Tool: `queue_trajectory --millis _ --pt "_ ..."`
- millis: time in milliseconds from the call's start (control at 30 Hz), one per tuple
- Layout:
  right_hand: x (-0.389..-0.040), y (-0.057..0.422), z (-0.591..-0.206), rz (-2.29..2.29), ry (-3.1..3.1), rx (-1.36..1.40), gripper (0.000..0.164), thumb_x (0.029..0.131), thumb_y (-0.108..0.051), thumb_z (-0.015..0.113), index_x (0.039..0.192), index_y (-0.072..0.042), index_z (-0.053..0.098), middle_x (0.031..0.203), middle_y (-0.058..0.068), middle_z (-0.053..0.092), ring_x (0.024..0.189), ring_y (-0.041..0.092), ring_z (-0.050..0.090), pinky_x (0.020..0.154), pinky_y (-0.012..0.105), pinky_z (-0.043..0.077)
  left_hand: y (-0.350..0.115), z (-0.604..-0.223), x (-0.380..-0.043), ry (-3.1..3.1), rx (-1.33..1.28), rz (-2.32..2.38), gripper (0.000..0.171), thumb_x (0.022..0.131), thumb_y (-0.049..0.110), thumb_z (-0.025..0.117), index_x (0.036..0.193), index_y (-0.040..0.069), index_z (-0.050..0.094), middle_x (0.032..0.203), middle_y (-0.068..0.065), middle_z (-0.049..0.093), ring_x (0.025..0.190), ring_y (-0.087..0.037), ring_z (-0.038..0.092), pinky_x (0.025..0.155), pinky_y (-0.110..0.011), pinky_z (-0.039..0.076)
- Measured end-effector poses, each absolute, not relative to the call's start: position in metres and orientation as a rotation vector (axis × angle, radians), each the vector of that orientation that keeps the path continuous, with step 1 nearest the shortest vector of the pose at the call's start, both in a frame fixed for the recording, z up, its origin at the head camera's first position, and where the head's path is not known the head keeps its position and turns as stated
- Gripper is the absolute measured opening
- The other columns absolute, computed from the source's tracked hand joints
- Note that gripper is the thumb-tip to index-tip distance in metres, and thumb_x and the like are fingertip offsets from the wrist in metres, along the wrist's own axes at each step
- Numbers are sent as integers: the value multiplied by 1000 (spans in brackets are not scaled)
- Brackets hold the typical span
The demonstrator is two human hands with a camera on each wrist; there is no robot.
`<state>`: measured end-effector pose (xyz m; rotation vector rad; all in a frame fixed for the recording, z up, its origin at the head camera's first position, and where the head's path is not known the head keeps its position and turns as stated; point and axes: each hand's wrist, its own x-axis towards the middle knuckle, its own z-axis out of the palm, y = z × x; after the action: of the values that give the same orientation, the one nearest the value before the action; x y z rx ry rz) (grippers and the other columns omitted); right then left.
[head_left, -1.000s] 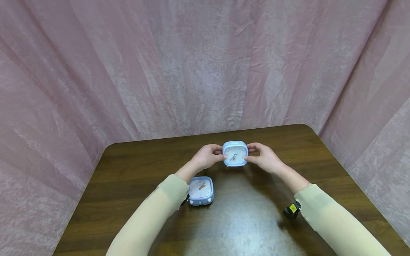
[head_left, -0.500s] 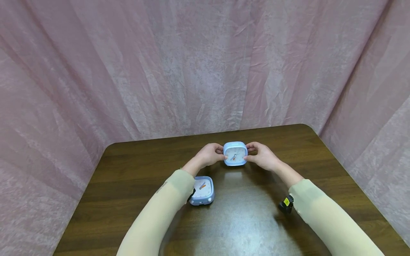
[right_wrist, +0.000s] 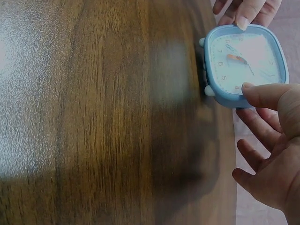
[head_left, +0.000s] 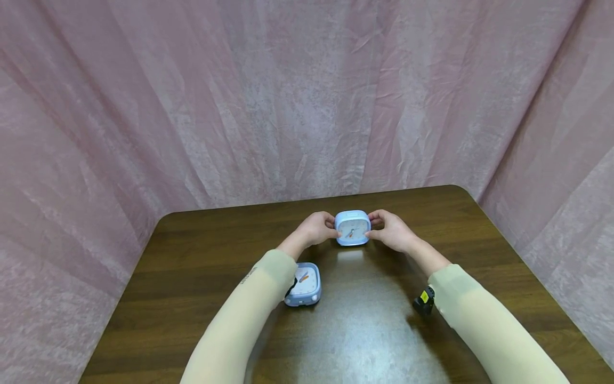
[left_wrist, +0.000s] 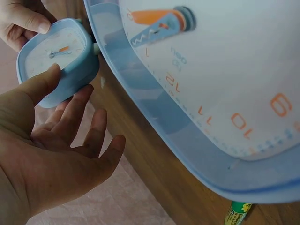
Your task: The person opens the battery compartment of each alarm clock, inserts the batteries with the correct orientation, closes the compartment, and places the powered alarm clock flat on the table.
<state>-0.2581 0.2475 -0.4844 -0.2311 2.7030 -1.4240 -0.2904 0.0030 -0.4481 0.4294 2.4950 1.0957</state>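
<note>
A light blue alarm clock (head_left: pixel 353 228) with a white dial is held upright at the table's far side, its small white feet right at the wood. My left hand (head_left: pixel 316 229) pinches its left side, thumb on the front rim and fingers behind. On the other side my right hand (head_left: pixel 392 232) grips it the same way. The right wrist view shows the right thumb on the clock's (right_wrist: pixel 239 70) front edge, the lower fingers spread. A second blue alarm clock (head_left: pixel 309 282) stands nearer, partly covered by my left sleeve; its dial (left_wrist: pixel 225 70) looms large in the left wrist view.
The brown wooden table (head_left: pixel 364 330) has a rounded far edge, with pink curtains (head_left: pixel 288 106) behind and on both sides. A small green and yellow cylinder (left_wrist: pixel 238 213) lies beside the second clock in the left wrist view.
The held clock has come down slightly and tips back a little, both hands still on it. The left forearm has shifted right over the second clock; the right forearm has shifted left.
</note>
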Motion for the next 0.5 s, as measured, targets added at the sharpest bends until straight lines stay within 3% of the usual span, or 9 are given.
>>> queue_trajectory --millis 500 --pt "-260 247 -488 -1415 2698 -232 44 92 -8 74 130 4 55 125 23 63 120 38 57 97 48 45 6 -448 -290 2512 415 1084 42 91 12 77 127 -5 62 115 -12 70 107 -24 65 95 -35 50"
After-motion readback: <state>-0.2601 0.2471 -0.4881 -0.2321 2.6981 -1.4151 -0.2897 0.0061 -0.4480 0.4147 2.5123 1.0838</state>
